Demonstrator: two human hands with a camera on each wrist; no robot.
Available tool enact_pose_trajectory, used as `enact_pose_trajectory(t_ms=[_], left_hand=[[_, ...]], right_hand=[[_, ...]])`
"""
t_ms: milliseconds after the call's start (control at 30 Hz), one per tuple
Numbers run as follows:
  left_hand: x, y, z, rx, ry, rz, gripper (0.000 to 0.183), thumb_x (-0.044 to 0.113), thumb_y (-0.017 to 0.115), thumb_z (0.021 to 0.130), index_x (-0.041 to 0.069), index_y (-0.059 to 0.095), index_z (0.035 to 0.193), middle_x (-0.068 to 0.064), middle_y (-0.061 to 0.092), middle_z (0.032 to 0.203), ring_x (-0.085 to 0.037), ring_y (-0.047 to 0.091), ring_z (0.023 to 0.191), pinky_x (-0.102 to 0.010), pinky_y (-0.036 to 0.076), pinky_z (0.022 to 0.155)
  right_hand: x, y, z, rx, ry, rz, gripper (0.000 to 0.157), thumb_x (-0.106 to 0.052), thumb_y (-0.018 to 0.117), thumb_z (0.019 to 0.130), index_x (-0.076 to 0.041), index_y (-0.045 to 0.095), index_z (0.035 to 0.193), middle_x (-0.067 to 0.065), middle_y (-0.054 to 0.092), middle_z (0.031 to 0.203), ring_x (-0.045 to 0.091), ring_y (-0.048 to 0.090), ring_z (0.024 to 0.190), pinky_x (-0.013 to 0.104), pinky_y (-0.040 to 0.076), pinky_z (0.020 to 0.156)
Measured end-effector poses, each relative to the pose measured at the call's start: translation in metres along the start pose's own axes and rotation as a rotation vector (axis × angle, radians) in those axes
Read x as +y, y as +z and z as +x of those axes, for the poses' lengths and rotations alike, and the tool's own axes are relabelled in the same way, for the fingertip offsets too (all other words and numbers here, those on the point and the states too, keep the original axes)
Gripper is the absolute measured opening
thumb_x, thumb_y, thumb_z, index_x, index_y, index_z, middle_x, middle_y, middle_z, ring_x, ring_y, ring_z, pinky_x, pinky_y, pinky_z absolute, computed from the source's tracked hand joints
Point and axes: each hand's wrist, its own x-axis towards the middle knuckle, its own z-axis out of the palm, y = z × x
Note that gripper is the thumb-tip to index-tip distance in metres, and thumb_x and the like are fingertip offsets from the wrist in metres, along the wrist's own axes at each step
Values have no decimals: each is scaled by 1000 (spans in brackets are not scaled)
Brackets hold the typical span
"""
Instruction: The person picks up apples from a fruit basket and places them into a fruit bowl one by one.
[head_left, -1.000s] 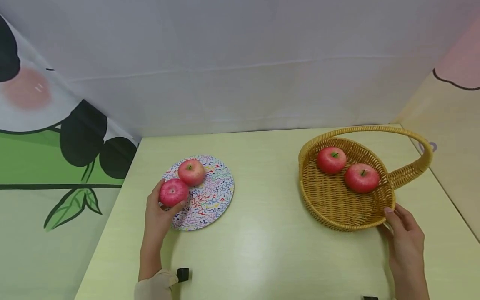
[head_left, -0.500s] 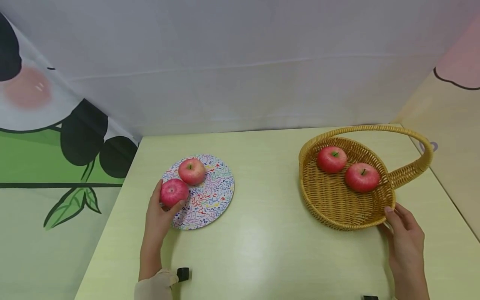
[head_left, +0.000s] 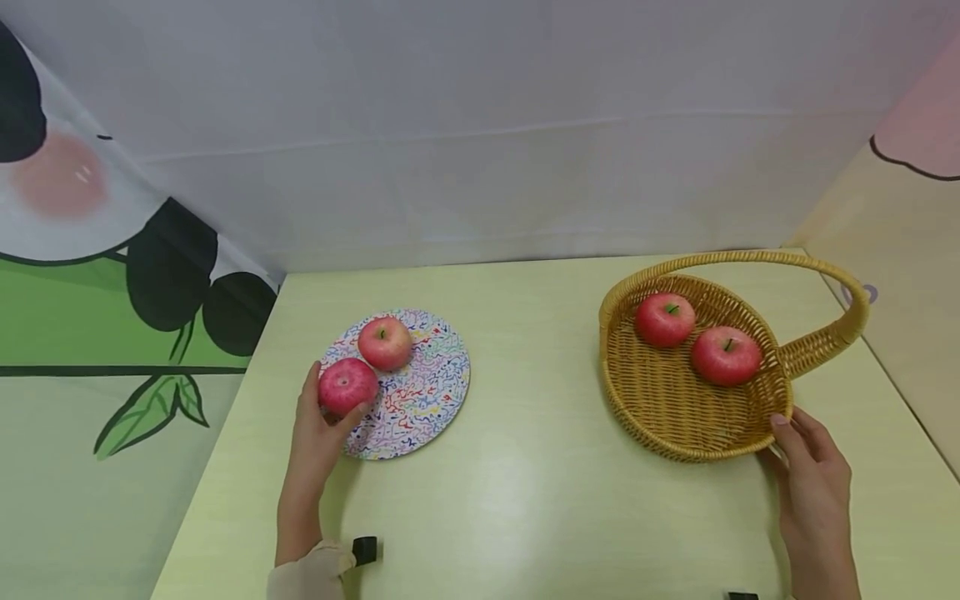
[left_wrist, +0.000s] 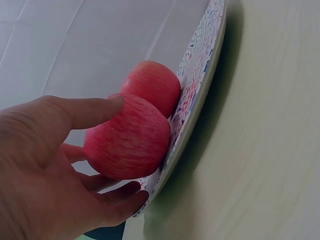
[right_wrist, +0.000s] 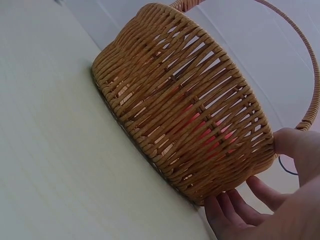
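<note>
My left hand [head_left: 318, 433] holds a red apple [head_left: 348, 387] at the near left of a round plate [head_left: 427, 417] with a colourful squiggle pattern. The thumb lies on one side of this apple and the fingers curve round the other, as the left wrist view shows. A second apple [head_left: 385, 343] sits against it on the plate. At the right, a wicker basket [head_left: 686, 450] with a tall arched handle carries two red apples [head_left: 726, 356]. My right hand [head_left: 813, 475] grips the basket's near right side, thumb at the rim and fingers against the woven wall [right_wrist: 200, 125].
Both the plate and the basket stand on a pale table [head_left: 510, 500]. A white cloth backdrop [head_left: 480, 192] rises behind the table, with printed panels at the sides. Small black pieces [head_left: 365, 550] show by the wrists near the bottom of the head view.
</note>
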Motion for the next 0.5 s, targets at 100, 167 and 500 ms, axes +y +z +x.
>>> enact_pose_trajectory(t_ms=[100,167,500], left_hand=[[3,-1,-2,14,8,7,107,15,75,96,26,-2,169,-15,14,174,-41,19,160,-60,40,118],[4,-1,-3,31,23,10,106,12,75,96,25,0,169,-16,16,173,-41,21,159,-61,40,118],[11,-2,-5,157,108,77,104,6,75,93,24,8,169,-17,21,171,-40,25,157,-66,41,115]], right_hand=[[0,0,0,-6,-1,9,28,-5,67,100,-16,72,126,-9,75,108,4,69,98,18,58,76],[0,0,1,-9,-3,12,28,-5,67,100,-16,72,125,-9,75,108,4,69,98,18,58,76],[0,0,1,4,9,-3,27,-6,68,100,-17,72,124,-10,74,107,4,69,97,18,58,75]])
